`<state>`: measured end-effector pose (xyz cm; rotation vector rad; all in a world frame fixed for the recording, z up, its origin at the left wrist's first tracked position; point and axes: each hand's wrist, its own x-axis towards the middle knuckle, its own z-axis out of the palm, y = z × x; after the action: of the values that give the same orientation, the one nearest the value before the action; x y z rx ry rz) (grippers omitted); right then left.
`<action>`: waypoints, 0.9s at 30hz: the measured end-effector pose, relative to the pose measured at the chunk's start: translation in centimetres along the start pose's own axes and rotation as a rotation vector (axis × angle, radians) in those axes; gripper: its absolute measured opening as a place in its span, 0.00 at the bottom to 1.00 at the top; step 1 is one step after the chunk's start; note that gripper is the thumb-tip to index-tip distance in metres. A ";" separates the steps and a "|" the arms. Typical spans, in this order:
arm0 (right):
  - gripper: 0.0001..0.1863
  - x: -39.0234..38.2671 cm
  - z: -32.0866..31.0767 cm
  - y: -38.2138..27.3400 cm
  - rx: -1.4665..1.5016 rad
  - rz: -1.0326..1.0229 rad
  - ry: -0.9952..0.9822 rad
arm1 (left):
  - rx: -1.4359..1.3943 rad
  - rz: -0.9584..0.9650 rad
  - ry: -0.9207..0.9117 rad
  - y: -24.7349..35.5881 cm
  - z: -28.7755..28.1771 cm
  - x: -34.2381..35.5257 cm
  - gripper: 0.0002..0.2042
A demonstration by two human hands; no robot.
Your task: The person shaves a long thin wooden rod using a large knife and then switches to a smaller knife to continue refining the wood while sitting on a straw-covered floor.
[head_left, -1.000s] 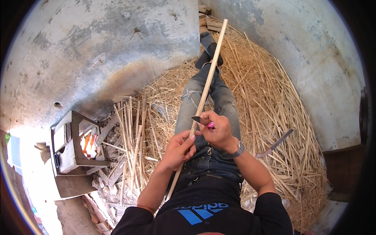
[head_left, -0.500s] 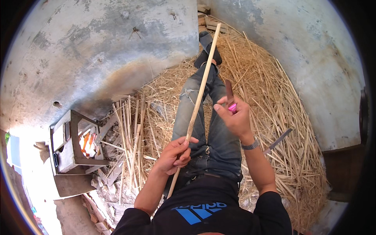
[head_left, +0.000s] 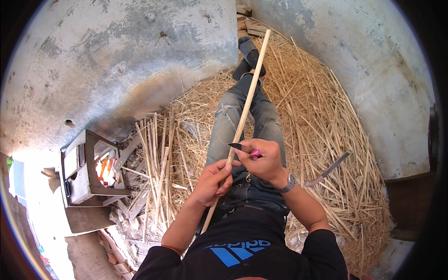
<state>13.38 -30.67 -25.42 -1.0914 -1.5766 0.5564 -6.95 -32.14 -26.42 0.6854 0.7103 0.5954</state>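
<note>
A long, pale wooden strip [head_left: 252, 90] runs from beside my waist up over my legs toward my crossed feet. My left hand [head_left: 215, 181] is closed round its lower part, near my lap. In my right hand [head_left: 264, 160] is a small knife [head_left: 236, 146] with a dark blade and a pink part on its handle. The blade lies against the strip just above my left fingers. Part of the knife's handle is hidden in my right fist.
Straw-like shavings and thin split sticks [head_left: 317, 116] cover the floor round my legs. To my right lies a larger knife [head_left: 329, 169] on them. An upturned wooden stool-like frame [head_left: 93, 172] and upright strips [head_left: 156, 163] are at left. Worn walls [head_left: 116, 56] rise ahead and at right.
My right hand has come left and down with the knife, from above my right thigh to the strip. The strip's far end has shifted slightly right.
</note>
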 end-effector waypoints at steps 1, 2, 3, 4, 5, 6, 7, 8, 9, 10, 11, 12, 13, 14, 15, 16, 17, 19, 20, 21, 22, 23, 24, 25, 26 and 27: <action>0.05 0.0 0.1 0.1 -0.002 -0.017 0.009 | -0.001 0.000 -0.001 -0.1 0.1 0.1 0.16; 0.05 -0.1 0.1 0.5 -0.004 -0.018 0.010 | 0.023 0.008 0.021 -0.1 0.2 0.1 0.16; 0.07 -0.3 0.1 1.1 -0.036 0.005 -0.055 | 0.048 0.016 0.042 -0.1 0.4 0.2 0.16; 0.10 -0.4 0.0 1.5 -0.068 0.028 -0.120 | 0.048 0.016 0.041 -0.2 0.5 0.3 0.16; 0.10 -0.3 -0.1 1.7 -0.069 0.028 -0.119 | 0.074 0.003 0.084 -0.4 0.6 0.3 0.16; 0.12 -0.2 -0.2 1.9 -0.128 0.003 -0.179 | 0.100 -0.011 0.127 -0.5 0.7 0.4 0.15; 0.14 -0.2 -0.3 2.1 -0.187 -0.022 -0.238 | 0.100 -0.012 0.126 -0.7 0.5 0.4 0.15; 0.14 -0.4 -0.2 2.5 -0.188 -0.020 -0.236 | 0.107 -0.011 0.114 -0.9 0.5 0.5 0.15; 0.15 -0.6 -0.1 3.1 -0.225 -0.084 -0.231 | 0.115 -0.009 0.102 -1.1 0.4 0.5 0.14; 0.17 -0.7 -0.1 3.5 -0.262 -0.147 -0.227 | 0.116 -0.011 0.099 -1.2 0.4 0.4 0.14; 0.17 -0.7 -0.2 3.4 -0.261 -0.148 -0.229 | 0.100 -0.037 0.095 -1.2 0.4 0.3 0.14; 0.16 -0.5 -0.5 3.1 -0.261 -0.182 -0.231 | 0.085 -0.062 0.090 -1.3 0.3 0.2 0.14; 0.15 -0.3 -0.7 3.1 -0.261 -0.215 -0.233 | 0.083 -0.061 0.092 -1.3 0.3 0.1 0.14; 0.14 0.1 -1.0 3.6 -0.279 -0.244 -0.133 | 0.076 -0.070 0.068 -1.2 0.3 -0.1 0.14; 0.13 1.1 -2.3 4.4 -0.321 -0.212 -0.002 | 0.069 -0.081 0.041 -1.2 0.2 -0.3 0.14; 0.12 2.1 -3.5 5.3 -0.355 -0.172 0.126 | 0.069 -0.081 0.041 -1.4 0.1 -0.7 0.14; 0.11 3.1 -5.4 6.2 -0.411 -0.069 0.288 | 0.038 -0.109 0.034 -1.6 -0.2 -1.2 0.14; 0.08 4.2 -7.6 6.4 -0.274 0.094 0.502 | 0.004 -0.131 0.037 -1.8 -1.0 -1.7 0.14; 0.08 4.4 -7.8 5.7 -0.274 0.096 0.499 | -0.090 -0.140 -0.018 -1.8 -1.4 -1.7 0.14; 0.07 4.5 -7.9 4.9 -0.161 0.173 0.468 | -0.183 -0.150 -0.074 -1.9 -1.7 -1.8 0.14; 0.08 4.5 -7.8 4.5 -0.048 0.250 0.435 | -0.185 -0.151 -0.072 -1.9 -1.9 -1.8 0.14; 0.08 4.3 -7.6 4.2 -0.054 0.249 0.436 | -0.247 -0.160 -0.126 -1.7 -1.8 -1.7 0.13; 0.08 3.8 -7.3 4.0 -0.028 0.276 0.315 | -0.308 -0.170 -0.179 -1.5 -1.7 -1.5 0.13; 0.09 3.4 -6.9 3.9 -0.002 0.303 0.193 | -0.309 -0.170 -0.184 -1.6 -1.7 -1.4 0.13; 0.14 3.1 -6.5 4.0 0.170 0.346 0.130 | -0.273 -0.166 -0.200 -1.7 -1.8 -1.3 0.14; 0.14 3.0 -6.3 4.4 0.168 0.345 0.133 | -0.236 -0.161 -0.215 -1.8 -1.8 -1.3 0.15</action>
<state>20.87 -27.16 -25.53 -1.2520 -1.2104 0.8144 -8.60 -33.55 -28.28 0.4593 0.4795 0.4407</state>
